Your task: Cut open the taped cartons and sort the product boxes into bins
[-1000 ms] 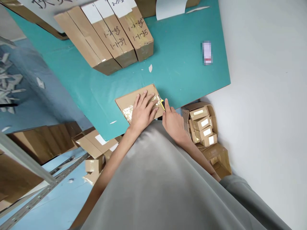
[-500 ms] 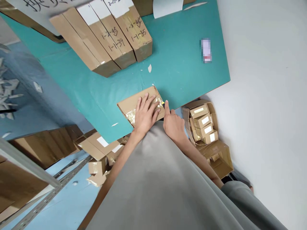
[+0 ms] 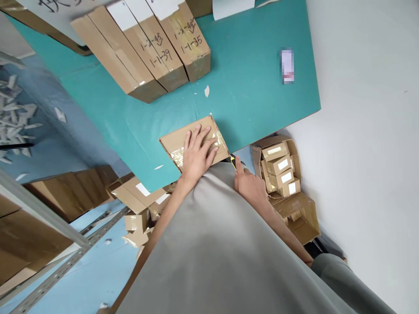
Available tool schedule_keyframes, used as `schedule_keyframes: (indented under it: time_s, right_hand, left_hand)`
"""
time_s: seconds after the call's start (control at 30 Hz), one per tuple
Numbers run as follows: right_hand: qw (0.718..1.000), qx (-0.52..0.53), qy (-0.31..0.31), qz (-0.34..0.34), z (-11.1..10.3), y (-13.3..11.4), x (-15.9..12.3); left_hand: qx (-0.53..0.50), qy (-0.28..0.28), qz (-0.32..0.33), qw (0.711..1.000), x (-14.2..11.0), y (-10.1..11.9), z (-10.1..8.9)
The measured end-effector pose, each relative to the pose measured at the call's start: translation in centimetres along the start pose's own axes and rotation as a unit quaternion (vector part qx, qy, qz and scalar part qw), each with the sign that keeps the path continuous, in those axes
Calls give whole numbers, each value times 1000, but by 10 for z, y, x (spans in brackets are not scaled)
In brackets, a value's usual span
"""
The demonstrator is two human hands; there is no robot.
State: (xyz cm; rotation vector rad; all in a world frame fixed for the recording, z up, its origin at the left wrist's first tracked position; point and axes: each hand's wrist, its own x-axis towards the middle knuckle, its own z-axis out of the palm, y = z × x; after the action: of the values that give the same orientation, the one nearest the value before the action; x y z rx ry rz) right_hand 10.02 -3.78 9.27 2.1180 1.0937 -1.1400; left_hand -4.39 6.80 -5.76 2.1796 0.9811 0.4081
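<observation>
A flat cardboard box (image 3: 175, 137) with shiny clear tape on two sides lies at the near edge of the green table (image 3: 262, 100). My left hand (image 3: 196, 155) rests on top of it, palm down with the fingers spread. Close to the box's right near corner, my right hand (image 3: 249, 181) is wrapped round a yellow and black utility knife (image 3: 233, 161), its index finger stretched along the handle. The knife's tip is at or just off that corner; I cannot tell whether it touches.
Several long cardboard boxes (image 3: 157, 56) with handwritten numbers stand at the back left. Right of the table, an open carton (image 3: 257, 159) holds small labelled boxes. Flattened cardboard (image 3: 134, 196) lies below left, beside a metal shelf frame (image 3: 78, 257). Paper scraps dot the table.
My right hand has drawn the knife toward me and to the right, from the box's taped right edge to its near corner. My left hand stays on the box.
</observation>
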Motion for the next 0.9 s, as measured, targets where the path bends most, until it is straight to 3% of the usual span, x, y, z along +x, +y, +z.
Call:
schedule_keyframes:
  time_s: [0.17,0.33,0.53,0.63,0.7,0.77,0.83,0.9]
  right_hand:
    - [994,37,75,-76,-14,-6,16]
    - [989,34,115,-87,-6,-7,48]
    - [998,16,11,-64,-2,19,19]
    - [992,53,61,-92,-6,39,13]
    - [976,104,151,-113,-5,51,34]
    - [952,164,226,-123,1,61,76]
    - [940,213,240,-118,9,65,134]
    - [933,270,202,-127,17,63,194]
  left_hand:
    - [3,-5,-6,1000,0,1,0]
    - [-2,-16,-19,1000,-1,1,-1]
    - [12,-9,-32,999,-1,5,-1]
    - [13,17,-63,998,-6,5,-3]
    - [16,56,-104,993,-14,3,-5]
    - [20,101,-151,983,-25,-3,-9]
    - [26,135,-190,972,-40,-13,-15]
    - [34,164,-213,963,-56,-25,-23]
